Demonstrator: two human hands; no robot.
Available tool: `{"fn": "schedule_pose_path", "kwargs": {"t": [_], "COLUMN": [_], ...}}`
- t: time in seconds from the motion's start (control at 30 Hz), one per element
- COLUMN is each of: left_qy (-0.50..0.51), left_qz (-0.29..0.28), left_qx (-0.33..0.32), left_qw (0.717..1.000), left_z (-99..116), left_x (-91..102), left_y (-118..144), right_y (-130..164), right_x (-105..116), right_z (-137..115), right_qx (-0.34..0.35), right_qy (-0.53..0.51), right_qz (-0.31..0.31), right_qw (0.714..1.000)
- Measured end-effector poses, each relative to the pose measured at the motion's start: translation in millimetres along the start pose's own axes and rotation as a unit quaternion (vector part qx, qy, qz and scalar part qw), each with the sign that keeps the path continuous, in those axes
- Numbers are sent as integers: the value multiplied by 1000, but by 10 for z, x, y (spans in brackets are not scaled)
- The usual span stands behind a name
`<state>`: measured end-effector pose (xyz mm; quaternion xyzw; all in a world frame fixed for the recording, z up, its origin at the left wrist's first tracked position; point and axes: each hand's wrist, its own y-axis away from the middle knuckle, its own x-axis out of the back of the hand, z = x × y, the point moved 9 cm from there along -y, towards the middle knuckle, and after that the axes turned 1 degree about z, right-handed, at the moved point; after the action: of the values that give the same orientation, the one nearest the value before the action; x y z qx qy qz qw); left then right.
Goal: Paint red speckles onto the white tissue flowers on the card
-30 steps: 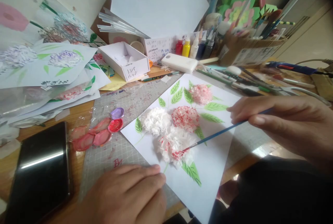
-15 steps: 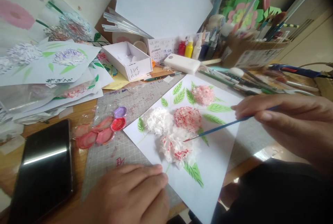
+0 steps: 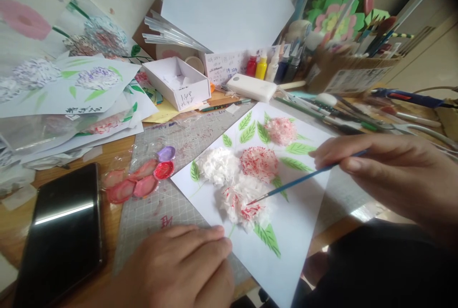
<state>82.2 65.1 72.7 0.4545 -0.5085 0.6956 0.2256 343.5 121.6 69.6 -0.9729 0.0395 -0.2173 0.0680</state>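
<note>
My right hand (image 3: 386, 169) pinches a thin blue paintbrush (image 3: 304, 175). Its red-stained tip meets the lower white paper flower (image 3: 246, 200), which carries red streaks. That flower sits on a white sheet (image 3: 286, 270) with painted green leaves. Around it on the sheet are a plain white flower (image 3: 219, 166), a red-speckled flower (image 3: 259, 164) and a pink flower (image 3: 281, 131). My left hand (image 3: 182, 267) lies palm down, its fingers extended together and their tips at the sheet's left edge. A paint palette (image 3: 145, 186) with red and purple wells rests on the cutting mat (image 3: 139, 231).
A black phone (image 3: 62, 236) lies at the left. Behind are a small white box (image 3: 179, 83), a white power bank (image 3: 251, 87) and several paint bottles (image 3: 272, 67). Brushes and scissors (image 3: 411, 129) crowd the right side; finished flower sheets (image 3: 71, 93) are piled back left.
My right hand has moved slightly left, shifting the brush tip down and left across the lower flower. My left hand stays in place.
</note>
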Motion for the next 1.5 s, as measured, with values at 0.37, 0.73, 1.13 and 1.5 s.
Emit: {"fn": "schedule_pose_path", "kwargs": {"t": [0.37, 0.73, 1.13, 1.5], "left_qy": [-2, -6, -1, 4], "left_qz": [-8, -16, -35, -47], "left_qx": [-15, -35, -56, -70], "left_qw": [1000, 999, 998, 996], "left_z": [15, 93, 135, 197], "left_x": [-69, -118, -226, -299], "left_y": [-2, -68, -117, -102], "right_y": [-13, -9, -35, -62], "right_x": [-57, 53, 8, -21], "right_z": [44, 27, 7, 30], "right_qx": [-50, -36, -39, -55], "right_qy": [-19, -11, 6, -27], "right_qz": [12, 35, 17, 35], "right_qw": [999, 999, 999, 998]}}
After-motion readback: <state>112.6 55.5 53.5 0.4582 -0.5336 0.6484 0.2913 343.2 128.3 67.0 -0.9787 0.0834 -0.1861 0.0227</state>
